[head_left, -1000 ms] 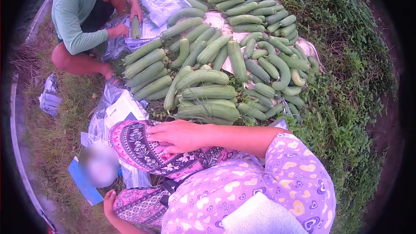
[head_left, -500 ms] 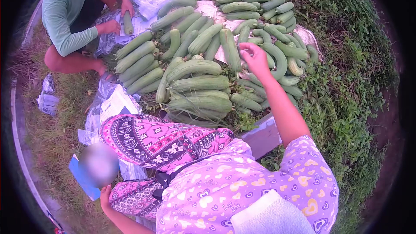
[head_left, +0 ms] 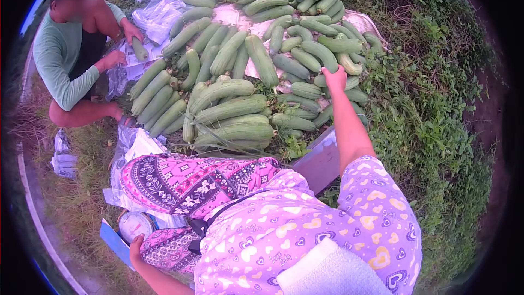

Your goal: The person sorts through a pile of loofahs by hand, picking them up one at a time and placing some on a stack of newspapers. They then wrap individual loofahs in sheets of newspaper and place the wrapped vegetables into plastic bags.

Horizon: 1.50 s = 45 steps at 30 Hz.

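Reaching to the right side of the pile, my right hand point(head_left: 335, 80) is closed around the near end of a curved green luffa gourd point(head_left: 320, 54). That gourd lies among several others. My left hand point(head_left: 137, 247) rests low on the left, beside my knee and the round-dialled scale point(head_left: 135, 226). Its fingers look loosely extended, with nothing seen in them. A blue panel point(head_left: 117, 245) stands along the scale's outer side. Close in front of my legs lies a stack of thick luffa gourds point(head_left: 234, 131).
A co-worker point(head_left: 71, 60) squats at the left, both hands on a gourd point(head_left: 140, 49) over printed sheets. Plastic-like wrapping point(head_left: 158, 19) lies beside the pile. A flat grey board point(head_left: 319, 158) is by my right side. Leafy plants point(head_left: 431, 109) border the right.
My right hand has moved from above the pile down and right onto the curved gourd and closed on it. My left hand stays by the scale. The view has shifted slightly.
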### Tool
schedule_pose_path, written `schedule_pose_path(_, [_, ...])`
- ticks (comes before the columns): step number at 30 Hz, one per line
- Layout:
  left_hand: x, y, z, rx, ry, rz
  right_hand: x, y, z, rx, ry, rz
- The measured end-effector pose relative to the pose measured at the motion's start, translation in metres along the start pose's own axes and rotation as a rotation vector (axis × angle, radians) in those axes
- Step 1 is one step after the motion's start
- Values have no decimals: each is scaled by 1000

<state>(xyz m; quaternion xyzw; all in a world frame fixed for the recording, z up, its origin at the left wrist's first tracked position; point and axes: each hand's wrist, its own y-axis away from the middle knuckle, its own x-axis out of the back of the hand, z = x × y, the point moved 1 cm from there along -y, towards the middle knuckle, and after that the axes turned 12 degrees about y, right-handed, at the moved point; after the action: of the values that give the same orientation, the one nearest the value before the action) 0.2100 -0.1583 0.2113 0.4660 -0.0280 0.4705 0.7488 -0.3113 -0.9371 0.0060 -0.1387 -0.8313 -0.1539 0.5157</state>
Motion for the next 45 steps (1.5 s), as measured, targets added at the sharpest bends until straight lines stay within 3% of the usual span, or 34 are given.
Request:
schedule_pose_path(3, [-3, -1, 3, -5, -9, -7, 7, -3, -3, -36, -45, -80])
schedule_pose_path(6, [-7, -2, 5, -8, -13, -17, 7, -11, 9, 59, -148, -44])
schedule_pose_path(9, [-8, -1, 4, -10, -17, -16, 27, -6, 36, 19, -414, -13])
schedule_pose_path(12, [-9, 2, 3, -8, -11, -13, 22, -27, 107, -10, -946, -53])
schedule_pose_path(15, [-7, 5, 3, -2, -14, -10, 53, -21, 146, -404, -1369, -31])
schedule_pose_path(17, [-8, 6, 4, 7, -18, -10, 55, -34, 173, -635, -1392, 22])
schedule_pose_path(20, [-11, 6, 8, 10, -28, -4, 36, -57, 207, -762, -1450, 124])
schedule_pose_path(26, [-11, 13, 18, 14, -51, 7, 21, -78, 187, -922, -1292, 176])
schedule_pose_path(29, [-10, 20, 25, 15, -61, 20, 22, -92, 179, -879, -1039, 178])
schedule_pose_path(30, [-9, 21, 26, 19, -62, 23, 25, -94, 175, -783, -943, 191])
schedule_pose_path(33, [-9, 26, 26, 22, -57, 30, 26, -116, 180, -498, -271, 168])
schedule_pose_path(37, [-9, 28, 24, 26, -55, 36, 8, -132, 195, -553, -490, 132])
schedule_pose_path(40, [-8, 28, 23, 23, -53, 37, 6, -114, 190, -347, -417, 175])
schedule_pose_path(43, [-7, 26, 21, 17, -47, 38, 55, -44, 118, -38, 56, 522])
schedule_pose_path(45, [-5, 24, 20, 13, -42, 38, 64, -18, 88, 275, -45, 409])
